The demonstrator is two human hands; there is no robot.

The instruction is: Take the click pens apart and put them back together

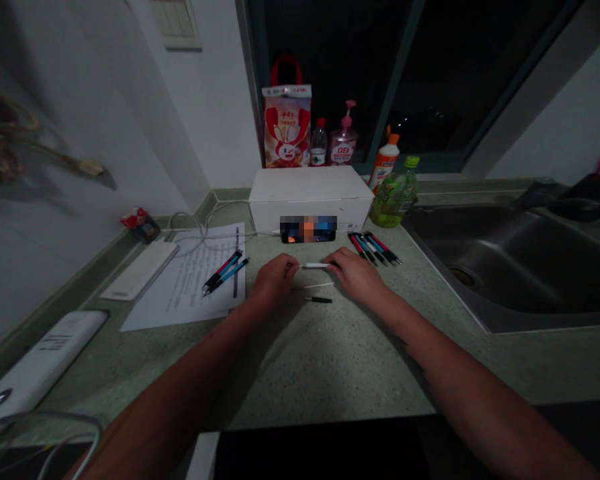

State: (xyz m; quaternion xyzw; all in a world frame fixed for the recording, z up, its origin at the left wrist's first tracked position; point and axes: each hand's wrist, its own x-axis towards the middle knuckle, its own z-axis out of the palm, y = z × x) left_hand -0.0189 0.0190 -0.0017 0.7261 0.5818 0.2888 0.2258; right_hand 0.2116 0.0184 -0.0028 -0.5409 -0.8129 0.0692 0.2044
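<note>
A white pen barrel (317,265) lies level between my two hands, just above the counter. My left hand (276,277) has its fingers closed at the barrel's left end, where a small tip shows. At the other end, my right hand (356,272) pinches the barrel between thumb and fingers. Beneath it, a thin white pen refill (319,285) rests on the counter. Nearer to me lies a short black pen part (320,300) with a narrow tip.
Several pens (374,248) lie right of my hands; more pens (225,272) lie on a printed sheet (190,293) at left. A phone (309,236) leans against a white box (310,185). A green bottle (396,193) stands by the sink (520,267).
</note>
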